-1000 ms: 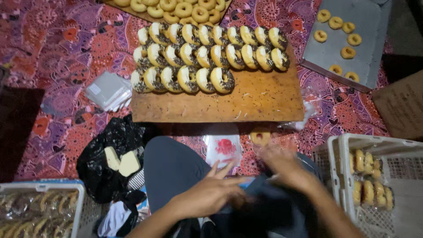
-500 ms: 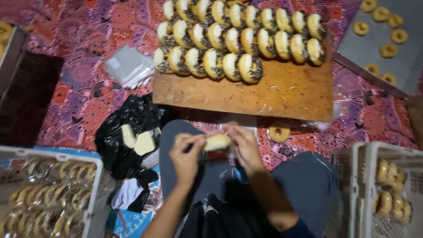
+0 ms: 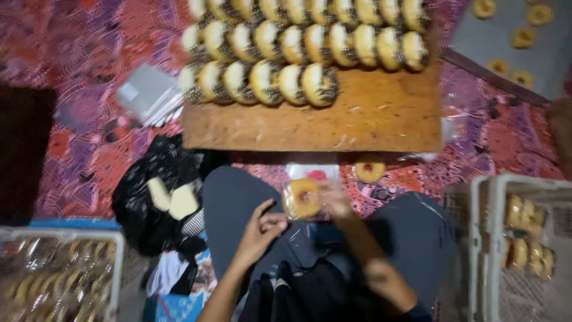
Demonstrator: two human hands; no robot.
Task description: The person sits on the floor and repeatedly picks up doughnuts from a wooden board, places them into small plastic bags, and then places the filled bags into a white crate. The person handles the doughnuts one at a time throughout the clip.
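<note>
Hands meet over the lap: left hand (image 3: pixel 262 229) pinches clear wrapping, right hand (image 3: pixel 336 203) grips the bagged doughnut (image 3: pixel 302 198), lowered from its position half a second earlier. Beyond lies the wooden board (image 3: pixel 369 122) of coated doughnuts (image 3: pixel 280 80).

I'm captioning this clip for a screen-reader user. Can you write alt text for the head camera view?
A seated person's left hand and right hand hold a ring doughnut in clear plastic wrap over their lap. Ahead, a wooden board carries rows of sprinkle-coated doughnuts; white crates of wrapped doughnuts stand at either side.
</note>
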